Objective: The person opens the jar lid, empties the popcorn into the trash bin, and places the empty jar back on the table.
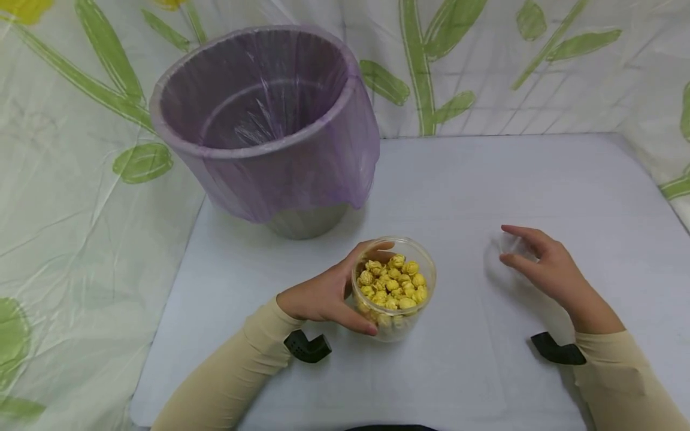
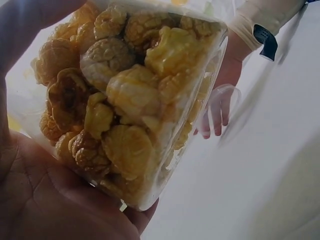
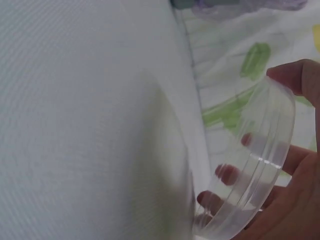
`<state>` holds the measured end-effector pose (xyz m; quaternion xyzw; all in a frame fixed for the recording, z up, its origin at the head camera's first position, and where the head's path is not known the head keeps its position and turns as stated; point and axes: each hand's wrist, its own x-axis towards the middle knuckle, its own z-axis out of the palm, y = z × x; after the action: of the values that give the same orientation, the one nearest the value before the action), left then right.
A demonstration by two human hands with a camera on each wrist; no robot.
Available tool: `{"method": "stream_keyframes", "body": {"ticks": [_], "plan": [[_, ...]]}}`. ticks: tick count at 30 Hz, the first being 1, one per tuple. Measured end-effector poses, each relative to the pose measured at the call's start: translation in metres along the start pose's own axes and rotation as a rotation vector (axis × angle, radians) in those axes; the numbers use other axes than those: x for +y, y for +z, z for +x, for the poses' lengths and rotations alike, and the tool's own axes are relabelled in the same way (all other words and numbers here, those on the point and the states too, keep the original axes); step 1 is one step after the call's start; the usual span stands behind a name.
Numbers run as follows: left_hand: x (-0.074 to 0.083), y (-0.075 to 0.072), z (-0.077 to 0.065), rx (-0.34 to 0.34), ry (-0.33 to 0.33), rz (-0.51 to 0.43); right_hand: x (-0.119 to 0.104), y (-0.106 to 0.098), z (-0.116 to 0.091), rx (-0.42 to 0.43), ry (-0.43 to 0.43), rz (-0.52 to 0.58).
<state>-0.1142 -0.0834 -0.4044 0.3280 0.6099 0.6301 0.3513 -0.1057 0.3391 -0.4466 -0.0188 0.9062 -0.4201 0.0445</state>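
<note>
A clear plastic jar (image 1: 396, 323) full of yellow caramel popcorn (image 1: 392, 284) has no lid on it. My left hand (image 1: 334, 290) grips it from its left side, thumb at the front and fingers round the back. Close up, the left wrist view shows the popcorn (image 2: 120, 95) through the clear wall. Off to the right, my right hand (image 1: 555, 269) holds a see-through round lid (image 3: 260, 160) by its edge, thumb on one side and fingers on the other. In the head view the lid is faint against the white surface.
A large bin (image 1: 307, 221) lined with a purple plastic bag (image 1: 345, 161) stands at the back left, its mouth open. The white table (image 1: 442, 191) backs onto a curtain (image 1: 485, 114) printed with green leaves. Each wrist carries a black camera mount (image 1: 557, 350).
</note>
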Motion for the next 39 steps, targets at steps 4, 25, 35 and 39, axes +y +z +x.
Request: {"method": "stream_keyframes", "body": {"ticks": [4,25,35,39], "plan": [[-0.001,0.0,-0.002,0.005,-0.002,-0.009,0.0,0.002,-0.001,-0.002,0.005,-0.025],[-0.009,-0.001,-0.007,0.027,0.02,-0.017,-0.003,0.018,0.002,-0.009,-0.038,-0.079],[-0.008,-0.002,-0.009,0.031,0.003,-0.006,-0.002,0.024,0.003,-0.054,-0.056,-0.188],[-0.006,-0.003,-0.009,0.034,0.0,-0.004,0.0,0.027,0.003,-0.053,-0.081,-0.219]]}}
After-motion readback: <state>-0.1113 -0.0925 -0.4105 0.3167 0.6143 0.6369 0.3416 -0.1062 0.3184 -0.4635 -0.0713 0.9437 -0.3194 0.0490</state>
